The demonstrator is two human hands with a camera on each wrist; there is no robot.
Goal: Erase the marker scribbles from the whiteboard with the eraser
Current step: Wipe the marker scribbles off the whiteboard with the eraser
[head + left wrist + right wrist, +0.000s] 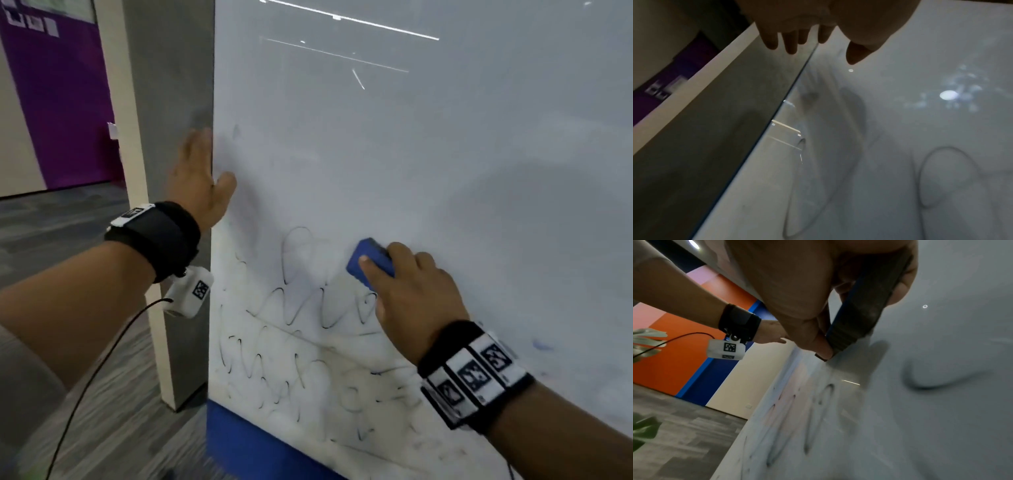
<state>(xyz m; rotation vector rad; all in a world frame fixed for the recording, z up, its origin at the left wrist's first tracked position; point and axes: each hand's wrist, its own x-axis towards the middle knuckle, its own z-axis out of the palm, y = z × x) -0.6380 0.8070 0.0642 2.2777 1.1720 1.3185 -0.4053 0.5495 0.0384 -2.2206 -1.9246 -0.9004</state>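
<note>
The whiteboard (445,171) stands upright in front of me, its lower left part covered with black marker scribbles (294,329). My right hand (411,291) grips the blue eraser (368,262) and holds it against the board just above the scribbles. In the right wrist view the eraser's dark felt (865,313) faces the board, pinched between thumb and fingers. My left hand (202,181) lies flat with straight fingers at the board's left edge, thumb on the board face. The left wrist view shows its straight fingers (791,42) over that edge (789,91). The board's upper part looks wiped.
A grey pillar (168,171) with a cream side stands right behind the board's left edge. A blue base (246,442) runs under the board. Grey carpet (51,240) and a purple wall (65,102) lie to the left. Plant leaves (645,430) show in the right wrist view.
</note>
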